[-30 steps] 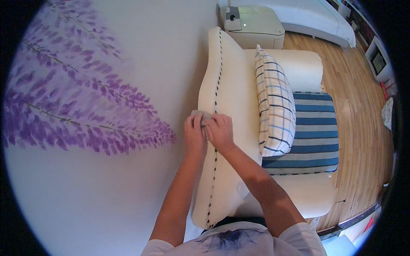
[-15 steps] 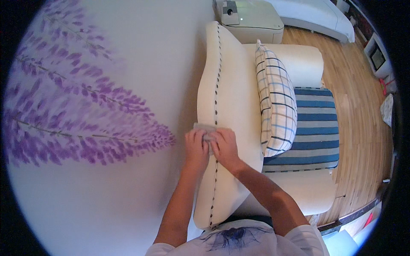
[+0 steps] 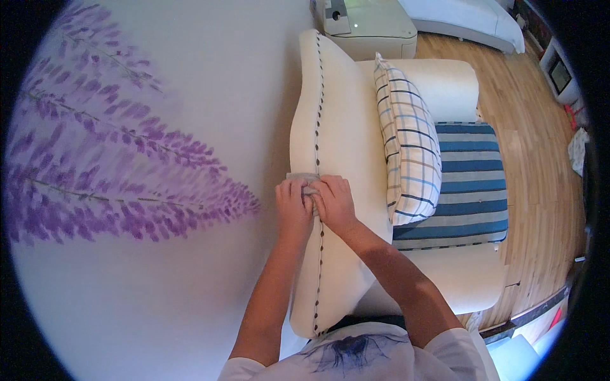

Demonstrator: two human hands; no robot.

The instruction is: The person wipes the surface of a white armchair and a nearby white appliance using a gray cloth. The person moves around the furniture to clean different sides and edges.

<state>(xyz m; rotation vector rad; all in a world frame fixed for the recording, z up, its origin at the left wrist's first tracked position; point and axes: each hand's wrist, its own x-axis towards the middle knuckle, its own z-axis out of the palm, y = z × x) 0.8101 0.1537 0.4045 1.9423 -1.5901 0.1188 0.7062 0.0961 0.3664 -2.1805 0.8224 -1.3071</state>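
Both hands press a folded grey cloth (image 3: 302, 177) onto the top edge of a cream sofa back (image 3: 343, 114). My left hand (image 3: 293, 204) has its fingers curled over the cloth, on the side toward the wall. On the seat side, my right hand (image 3: 334, 202) grips the other part of the cloth, its thumb close to my left hand. A line of dark studs (image 3: 318, 127) runs along the sofa's top edge and passes under the cloth. Much of the cloth is hidden under my fingers.
A plaid cushion (image 3: 413, 146) leans against the sofa back above a blue-and-grey striped seat (image 3: 471, 181). The wall with painted purple flowers (image 3: 127, 184) stands close on the left. Beyond the far armrest (image 3: 451, 89) is a pale cabinet (image 3: 375, 28). Wooden floor (image 3: 534, 171) lies to the right.
Both hands and the cloth have slid slightly farther along the sofa's top edge, away from me. The view has shifted a little. Both hands keep their grip.
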